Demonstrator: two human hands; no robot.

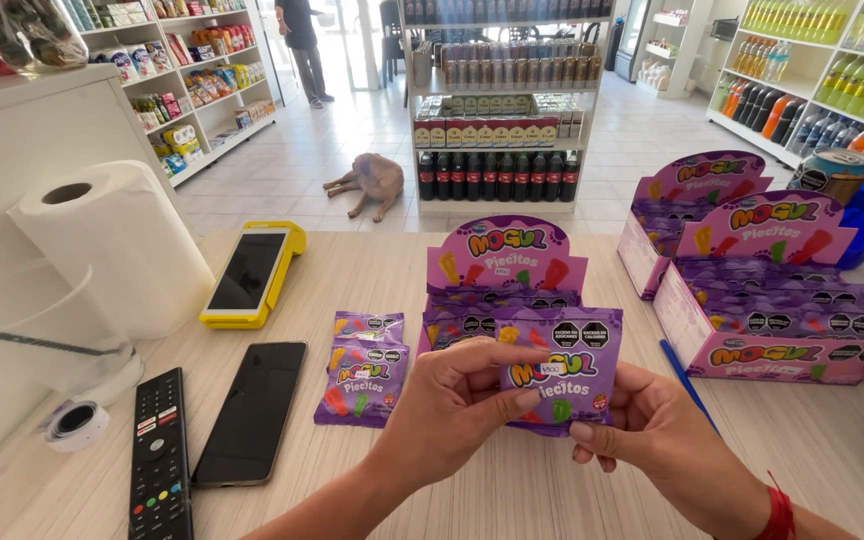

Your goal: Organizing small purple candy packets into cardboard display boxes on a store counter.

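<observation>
A small purple candy packet is held up over the wooden counter by both hands. My left hand pinches its lower left side. My right hand grips its lower right edge from below; a red band sits on that wrist. Behind the packet stands an open purple display box holding more packets. Two more purple packets lie flat on the counter to the left of my left hand.
Two further purple display boxes stand at the right, beside a blue pen. To the left lie a black phone, a remote control, a yellow payment terminal and a paper roll. A dog lies on the shop floor.
</observation>
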